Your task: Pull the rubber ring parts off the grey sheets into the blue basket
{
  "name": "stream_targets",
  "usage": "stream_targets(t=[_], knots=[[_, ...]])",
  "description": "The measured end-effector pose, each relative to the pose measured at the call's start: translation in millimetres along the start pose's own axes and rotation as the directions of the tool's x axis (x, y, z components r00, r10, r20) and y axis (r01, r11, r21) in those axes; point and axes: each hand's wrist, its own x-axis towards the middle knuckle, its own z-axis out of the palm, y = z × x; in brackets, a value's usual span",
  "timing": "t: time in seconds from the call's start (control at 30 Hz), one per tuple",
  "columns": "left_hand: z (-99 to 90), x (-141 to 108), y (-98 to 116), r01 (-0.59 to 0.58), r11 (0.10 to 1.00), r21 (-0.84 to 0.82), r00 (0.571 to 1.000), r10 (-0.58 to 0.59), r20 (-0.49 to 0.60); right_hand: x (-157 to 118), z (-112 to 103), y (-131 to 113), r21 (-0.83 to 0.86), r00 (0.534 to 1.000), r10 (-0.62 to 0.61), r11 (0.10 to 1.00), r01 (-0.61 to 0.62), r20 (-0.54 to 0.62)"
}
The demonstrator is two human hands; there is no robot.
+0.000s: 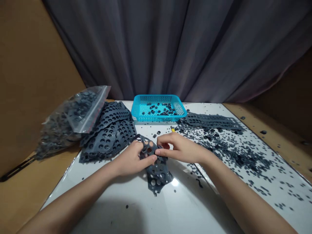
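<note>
A dark rubber sheet full of round holes (156, 172) hangs between my hands over the middle of the white table. My left hand (136, 157) grips its left edge, thumb on top. On the other side my right hand (177, 148) pinches the sheet near its upper right edge with thumb and index finger. Beyond the hands stands a blue plastic basket (159, 117) with scattered small black pieces inside. A small yellow object (173, 130) shows just behind my right hand.
Stacked perforated sheets (109, 136) lie at the left, beside a clear zip bag (89, 118) of dark pieces. More flat sheets (212, 121) lie at the right, behind many scattered small black bits (243, 157) on the white table (117, 208). A grey curtain (156, 48) hangs behind.
</note>
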Motion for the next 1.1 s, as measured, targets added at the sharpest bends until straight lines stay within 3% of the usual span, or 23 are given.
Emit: stream_targets(t=[0.13,0.2,0.37,0.47,0.6,0.77,0.83,0.93,1.03,1.1], knots=[[3.5,2,-4,0.182,0.919,-0.349,0.976,-0.211,-0.046,1,7,-8,0.004,0.989,-0.128,0.992,0.129,-0.076],[5.9,3,-3,0.190,0.892,-0.411,0.967,-0.243,-0.081,1,10,-13,-0.040,0.982,-0.176,0.984,0.173,-0.075],[8.9,3,-1,0.052,0.907,-0.419,0.984,-0.118,-0.132,-1,14,-17,-0.145,0.965,-0.166,0.980,0.138,-0.201],[10.9,0,-3,0.029,0.904,-0.427,0.977,-0.116,-0.177,-3,14,-18,-0.180,0.956,-0.169,0.975,0.127,-0.239],[13.8,-1,-4,0.010,0.903,-0.429,0.967,-0.118,-0.225,-5,14,-20,-0.227,0.951,-0.179,0.966,0.122,-0.253],[12.9,-1,-3,0.015,0.917,-0.398,0.972,-0.107,-0.210,-5,14,-23,-0.241,0.960,-0.167,0.964,0.111,-0.224],[11.9,-1,-2,0.016,0.927,-0.374,0.979,-0.091,-0.184,-5,15,-23,-0.167,0.963,-0.182,0.974,0.150,-0.197],[11.1,-2,-4,0.010,0.921,-0.389,0.990,-0.063,-0.126,-3,20,-22,0.123,0.962,-0.167,0.973,0.197,-0.217],[12.4,-2,-8,0.013,0.855,-0.518,0.994,-0.069,-0.089,-1,31,-19,0.484,0.959,-0.056,0.854,0.190,-0.278],[14.3,-2,-10,0.028,0.799,-0.601,0.993,-0.091,-0.074,2,39,-16,0.632,0.946,0.010,0.746,0.208,-0.324]])
